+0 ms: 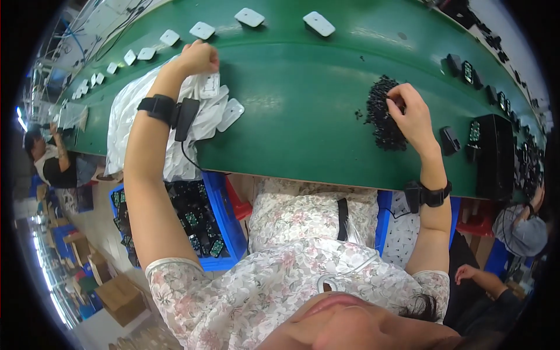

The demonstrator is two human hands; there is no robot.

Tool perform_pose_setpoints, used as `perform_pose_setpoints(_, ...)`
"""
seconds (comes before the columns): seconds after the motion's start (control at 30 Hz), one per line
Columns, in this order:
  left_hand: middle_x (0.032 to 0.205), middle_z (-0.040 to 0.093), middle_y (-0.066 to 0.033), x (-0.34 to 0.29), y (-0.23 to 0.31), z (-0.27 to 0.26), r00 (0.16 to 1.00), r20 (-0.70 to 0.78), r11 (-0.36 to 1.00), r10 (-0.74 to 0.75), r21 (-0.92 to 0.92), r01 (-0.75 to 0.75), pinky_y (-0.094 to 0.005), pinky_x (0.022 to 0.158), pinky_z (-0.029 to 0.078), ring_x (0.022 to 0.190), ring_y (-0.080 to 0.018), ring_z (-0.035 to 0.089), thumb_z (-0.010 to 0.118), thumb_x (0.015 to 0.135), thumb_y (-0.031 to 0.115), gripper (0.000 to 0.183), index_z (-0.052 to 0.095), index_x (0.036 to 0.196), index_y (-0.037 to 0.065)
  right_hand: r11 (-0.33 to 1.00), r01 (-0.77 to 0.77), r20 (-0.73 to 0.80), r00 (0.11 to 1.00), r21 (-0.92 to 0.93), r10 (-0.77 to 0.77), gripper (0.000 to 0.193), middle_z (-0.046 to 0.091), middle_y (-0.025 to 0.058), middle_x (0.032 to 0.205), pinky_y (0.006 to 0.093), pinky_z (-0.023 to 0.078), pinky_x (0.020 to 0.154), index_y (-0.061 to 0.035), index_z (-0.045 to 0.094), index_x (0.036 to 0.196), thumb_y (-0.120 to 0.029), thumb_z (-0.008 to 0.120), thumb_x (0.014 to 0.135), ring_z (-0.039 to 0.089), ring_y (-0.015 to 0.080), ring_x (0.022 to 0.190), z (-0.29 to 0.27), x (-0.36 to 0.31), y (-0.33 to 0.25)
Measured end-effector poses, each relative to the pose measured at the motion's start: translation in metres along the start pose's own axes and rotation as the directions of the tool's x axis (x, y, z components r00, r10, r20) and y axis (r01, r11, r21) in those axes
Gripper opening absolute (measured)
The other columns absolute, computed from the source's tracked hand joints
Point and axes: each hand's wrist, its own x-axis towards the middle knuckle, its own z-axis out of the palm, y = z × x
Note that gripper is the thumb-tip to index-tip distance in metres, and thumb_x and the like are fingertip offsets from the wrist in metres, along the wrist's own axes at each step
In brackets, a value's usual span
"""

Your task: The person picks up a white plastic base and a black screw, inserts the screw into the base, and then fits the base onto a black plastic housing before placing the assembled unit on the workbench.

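Note:
My left hand [200, 56] is curled over the far end of a heap of white plastic bags [137, 105]. Its fingertips are turned away, so I cannot make out what they hold. Just below it lie white rounded casing pieces, one [210, 86] under the wrist side and another [231, 114] at the heap's right edge. At the right, my right hand [413, 114] touches a pile of small black parts [382, 116], thumb and fingers pinched together at its edge. Whatever sits in that pinch is too small to name.
White casings [249, 17] stand in a spaced row along the green table [291, 128]. On the right are a black bin [494, 154], a black casing [450, 140] and circuit boards. Blue crates [227, 216] flank my lap. Co-workers sit at both sides.

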Motion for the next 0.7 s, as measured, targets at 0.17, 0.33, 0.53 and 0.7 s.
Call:
perform_pose_setpoints(0.17,0.102,0.061,-0.0122,-0.015,0.021,-0.007,0.963,-0.242,0.989,0.118,-0.057,-0.135,-0.0428,0.093,0.038,0.106,-0.0284,0.052,0.07,0.075,0.02,0.015,0.066,0.088,0.014,0.977,-0.095,0.073,0.994,0.192,0.082,0.009,0.059,0.0048,0.085,0.0242,0.046,0.067,-0.0003,0.055,0.092,-0.001,0.06,0.084,0.058,0.0118,0.075,0.006,-0.002,0.004)
perform_pose_setpoints(0.33,0.095,0.062,-0.0153,-0.01,0.057,-0.017,0.898,-0.318,0.92,0.303,-0.147,-0.362,-0.043,0.079,0.046,0.094,-0.034,0.059,0.061,0.086,0.019,0.014,0.057,0.097,0.012,0.901,-0.139,0.132,0.987,0.411,0.092,0.012,0.061,0.0033,0.091,0.0241,0.049,0.074,0.0005,0.057,0.097,-0.004,0.063,0.087,0.06,0.0109,0.08,0.011,0.006,-0.007)
perform_pose_setpoints(0.53,0.078,0.064,-0.0148,-0.035,0.187,-0.012,0.726,-0.678,0.749,0.114,-0.421,-0.511,-0.0424,0.06,0.048,0.071,-0.0358,0.062,0.055,0.089,0.008,0.015,0.056,0.103,0.011,0.557,-0.205,0.156,0.978,0.805,0.135,0.008,0.062,0.0031,0.082,0.0223,0.048,0.069,0.0013,0.063,0.095,-0.004,0.063,0.089,0.058,0.0091,0.076,0.007,0.021,-0.036)
perform_pose_setpoints(0.7,0.08,0.063,-0.0144,-0.044,0.243,0.009,0.73,-0.683,0.488,-0.007,-0.639,-0.594,-0.0382,0.059,0.049,0.067,-0.0324,0.062,0.061,0.083,0.0,0.017,0.06,0.099,0.007,0.445,-0.186,0.156,0.982,0.876,0.103,0.015,0.062,0.0042,0.086,0.0224,0.048,0.068,0.0006,0.06,0.103,-0.005,0.063,0.089,0.059,0.0099,0.076,0.013,0.021,-0.059)
